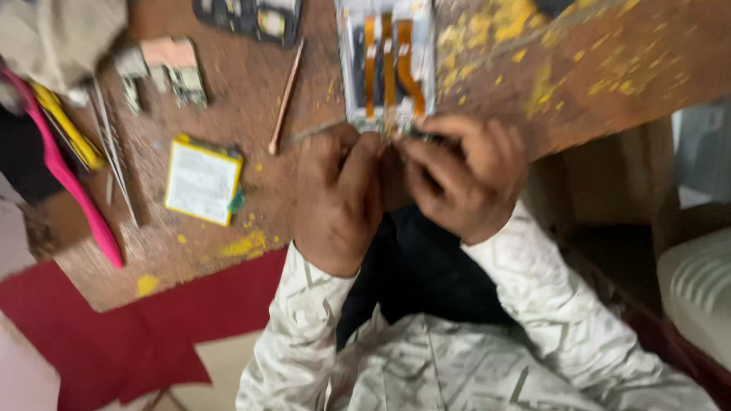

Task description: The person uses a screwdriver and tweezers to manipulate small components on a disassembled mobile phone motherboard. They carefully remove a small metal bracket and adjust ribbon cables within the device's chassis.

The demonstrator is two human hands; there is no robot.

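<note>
Both hands meet at the near end of the opened phone frame [386,52]: left hand [337,200] and right hand [463,177] pinch something small, too blurred to name, steadying it close together. Left of the frame lies a yellow-edged battery [202,180].

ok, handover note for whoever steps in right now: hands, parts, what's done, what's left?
Left hand: at the lower edge of the opened phone, fingers curled; grip blurred, cannot tell.
Right hand: meets the left at the same edge, fingertips pinched there; what they pinch is hidden.
Parts: phone lies open on the worn table, orange flex cables exposed. Yellow-edged battery lies out, left of the hands. Thin stick, tweezers, small boards and pink tool farther left.
Done: phone opened, battery out.
Left: work at the lower edge unfinished.
</note>
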